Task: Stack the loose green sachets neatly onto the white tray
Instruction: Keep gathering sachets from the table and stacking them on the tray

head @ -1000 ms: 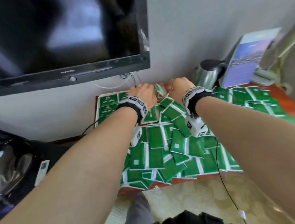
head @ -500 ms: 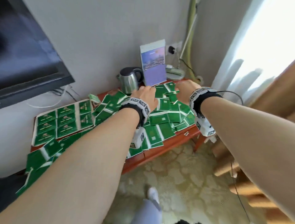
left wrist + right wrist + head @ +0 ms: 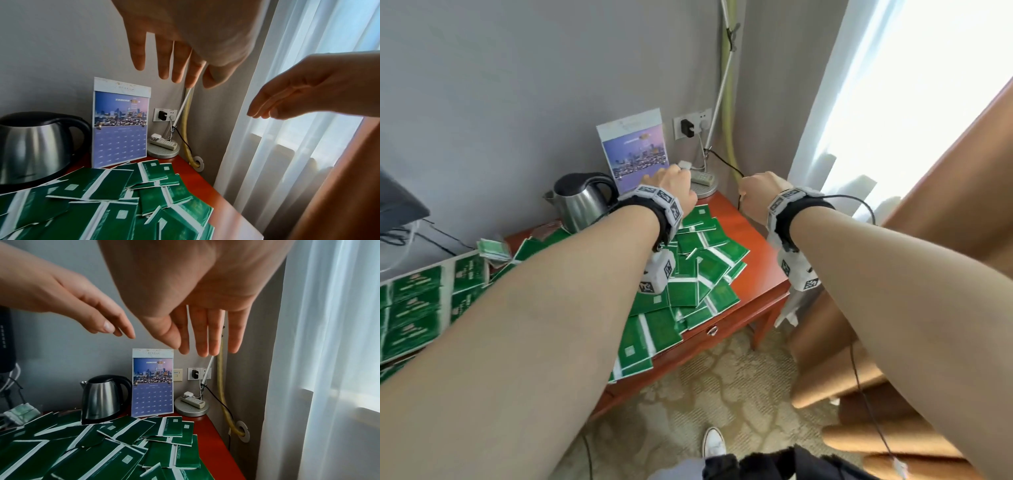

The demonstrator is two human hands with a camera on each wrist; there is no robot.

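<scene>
1. The loose green sachets (image 3: 698,270) lie in a jumbled heap across the right half of the red-brown wooden bench (image 3: 760,253). They are flat rectangular packets, glossy green, each with a white band along one edge, and they overlap at all angles.
2. The white tray (image 3: 448,274) sits at the far left of the bench, already partly filled with sachets laid flat in rows. It is well apart from where I am now.
3. My left hand (image 3: 671,188) hovers above the far right end of the heap, fingers straight and slightly spread, holding nothing. My right hand (image 3: 760,192) hovers beside it, past the bench's right edge, fingers straight and together, also empty.
4. The relation that matters: the sachets lie straight below and a little nearer than both grips, so the coming move is downward. I judge the left hand nearer to the pile, with the right needing to come in leftward.
5. The topmost far sachets (image 3: 174,426) lie with long axes running near to far, which should suit a side-on pinch.
6. Behind the heap stand a steel kettle (image 3: 580,202) with a black lid, an upright calendar (image 3: 635,150), and a round lamp base (image 3: 163,150) bearing a remote.
7. Slick packets may slide when gathered.
</scene>
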